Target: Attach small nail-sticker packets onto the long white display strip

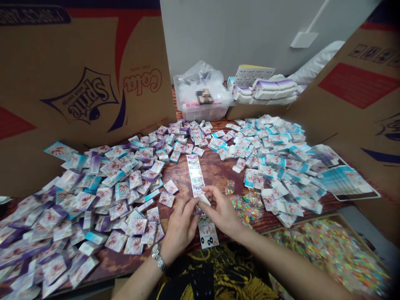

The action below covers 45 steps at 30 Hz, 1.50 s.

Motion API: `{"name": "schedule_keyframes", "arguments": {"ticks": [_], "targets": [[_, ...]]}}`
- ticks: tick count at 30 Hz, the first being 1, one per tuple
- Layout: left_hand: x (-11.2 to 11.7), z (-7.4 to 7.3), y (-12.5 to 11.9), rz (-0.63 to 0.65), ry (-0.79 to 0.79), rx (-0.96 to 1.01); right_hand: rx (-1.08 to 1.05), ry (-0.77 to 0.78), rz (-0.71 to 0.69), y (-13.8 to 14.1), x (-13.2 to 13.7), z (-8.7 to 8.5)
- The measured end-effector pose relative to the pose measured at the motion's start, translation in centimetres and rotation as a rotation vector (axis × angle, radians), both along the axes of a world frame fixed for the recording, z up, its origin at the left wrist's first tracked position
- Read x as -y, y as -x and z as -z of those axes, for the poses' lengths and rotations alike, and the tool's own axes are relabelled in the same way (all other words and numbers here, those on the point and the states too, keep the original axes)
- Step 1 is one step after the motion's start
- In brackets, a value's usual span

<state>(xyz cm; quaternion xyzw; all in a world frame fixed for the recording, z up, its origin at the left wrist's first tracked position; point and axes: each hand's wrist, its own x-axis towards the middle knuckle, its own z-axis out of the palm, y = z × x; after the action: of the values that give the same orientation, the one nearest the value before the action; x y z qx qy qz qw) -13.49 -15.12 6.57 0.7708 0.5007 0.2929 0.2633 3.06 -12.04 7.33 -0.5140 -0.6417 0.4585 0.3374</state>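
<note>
Both hands meet at the middle of the table. My left hand (pixel 181 223) has its fingers closed around a small printed box, mostly hidden by the fingers. The thumb and index finger of my right hand (pixel 223 212) pinch a white flap (pixel 204 200) at the top of that box. Just beyond the fingertips lies a long printed strip (pixel 195 173) with rows of small coloured pictures. Nearer to me, another printed piece (pixel 208 235) shows below the hands; whether it belongs to the same strip I cannot tell. Small clear bags of coloured candy (pixel 250 206) lie beside my right hand.
Many small purple-and-blue boxes (pixel 117 189) cover the left side. More boxes, some with raised flaps, form a heap (pixel 275 146) at right. A carton of candy bags (pixel 331 250) stands front right. Large cardboard boxes (pixel 84 75) flank the table; a plastic tub (pixel 204 111) sits behind.
</note>
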Motion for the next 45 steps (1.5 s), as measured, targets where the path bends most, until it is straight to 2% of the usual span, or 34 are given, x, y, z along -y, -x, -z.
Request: {"name": "schedule_keyframes", "arguments": {"ticks": [3,7,10,13,16,19,22,25,30,39,45], "targets": [[-0.1,0.3,0.0,-0.015,-0.018,0.011,0.006,-0.052,0.089,0.3,0.6,0.2],[-0.1,0.5,0.0,-0.03,-0.066,-0.044,-0.076,-0.063,0.05,0.7,1.0,-0.3],[0.0,0.5,-0.1,-0.052,-0.109,-0.101,-0.217,0.019,0.034,1.0,1.0,-0.5],[0.1,0.7,-0.3,-0.079,-0.131,-0.136,-0.345,0.162,0.13,1.4,1.0,0.0],[0.3,1.1,-0.4,-0.114,-0.156,-0.175,-0.34,0.185,0.186,1.7,0.8,0.5],[0.5,1.7,-0.5,-0.127,-0.191,-0.224,-0.171,0.07,0.176,1.7,0.7,0.2],[0.4,2.1,-0.7,-0.133,-0.223,-0.262,0.0,-0.098,0.123,1.6,0.9,-0.8],[0.4,2.4,-0.9,-0.157,-0.232,-0.313,0.053,-0.225,0.074,1.7,1.5,-1.5],[0.6,2.3,-1.3,-0.165,-0.201,-0.332,0.102,-0.392,0.082,2.2,2.6,-0.9],[0.3,1.6,-0.9,-0.133,-0.097,-0.208,0.142,-0.544,-0.031,2.0,2.8,-0.7],[0.9,0.9,-0.9,-0.142,-0.059,-0.189,0.122,-0.405,-0.068,2.5,3.1,0.3]]}}
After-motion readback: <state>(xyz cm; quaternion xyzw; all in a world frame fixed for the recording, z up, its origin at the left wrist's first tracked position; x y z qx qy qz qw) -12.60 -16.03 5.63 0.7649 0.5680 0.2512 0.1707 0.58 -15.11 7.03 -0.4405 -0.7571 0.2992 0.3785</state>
